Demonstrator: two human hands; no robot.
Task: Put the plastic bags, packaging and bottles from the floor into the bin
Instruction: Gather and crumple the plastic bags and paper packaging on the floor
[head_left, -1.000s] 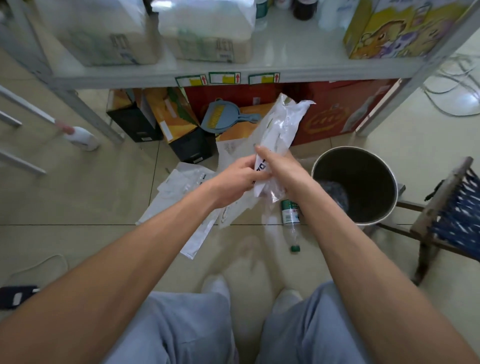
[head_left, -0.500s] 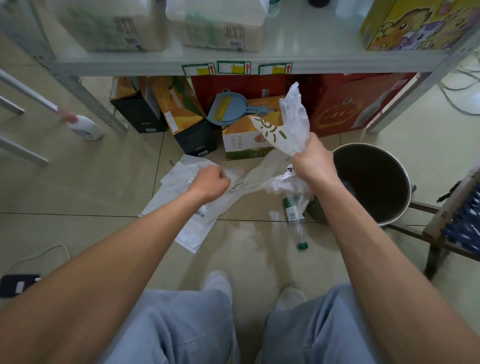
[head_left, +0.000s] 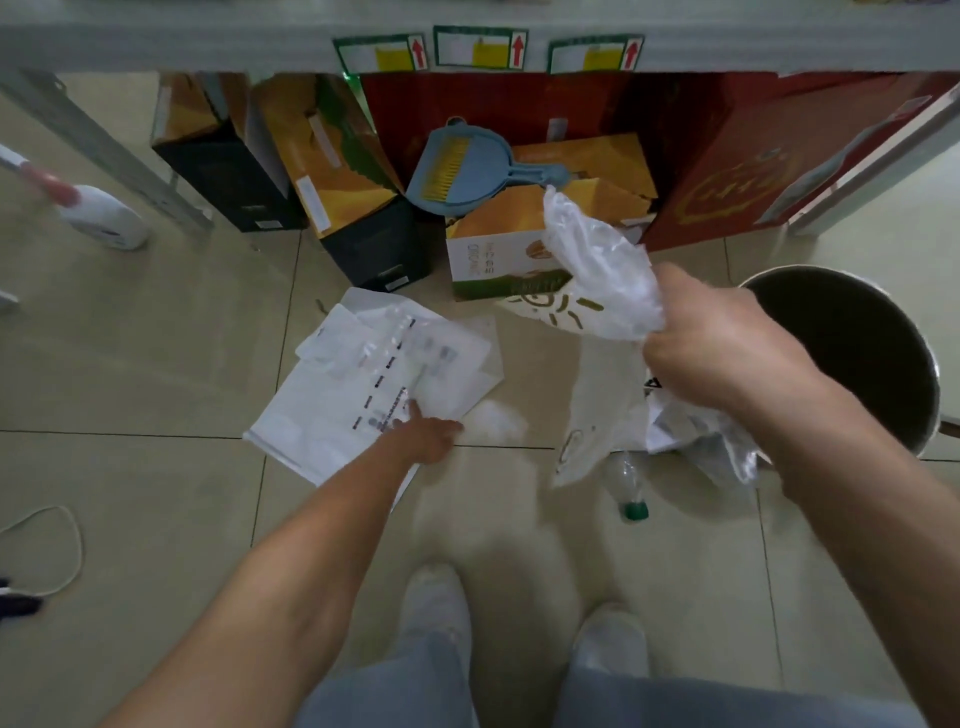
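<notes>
Tiled floor (head_left: 156, 364) under a shelf w/ boxes. R hand (head_left: 727, 353) is fisted on clear bags (head_left: 602, 270) beside the bin (head_left: 852, 353). L hand (head_left: 426, 434) reaches down onto white packaging (head_left: 374, 395) — grip can't be told. Bottle (head_left: 626, 483) lies on floor near bin.

Two bare hands show: the left hand (head_left: 426, 436) low at centre frame and the right hand (head_left: 722, 343) at right of centre, the latter closed round one bunch of crumpled clear plastic bags (head_left: 602, 280) whose number cannot be told. One heap of flat white plastic mailers (head_left: 374, 384) lies at centre, its sheets too overlapped to count, with one clear plastic bottle with a green cap (head_left: 626, 486) lower right of centre and one round dark metal bin (head_left: 852, 358) at the right edge. Along the top edge are three green-bordered shelf labels (head_left: 480, 48), below them one blue plastic dustpan (head_left: 457, 174), and two white shoes (head_left: 436, 608) at the bottom.
</notes>
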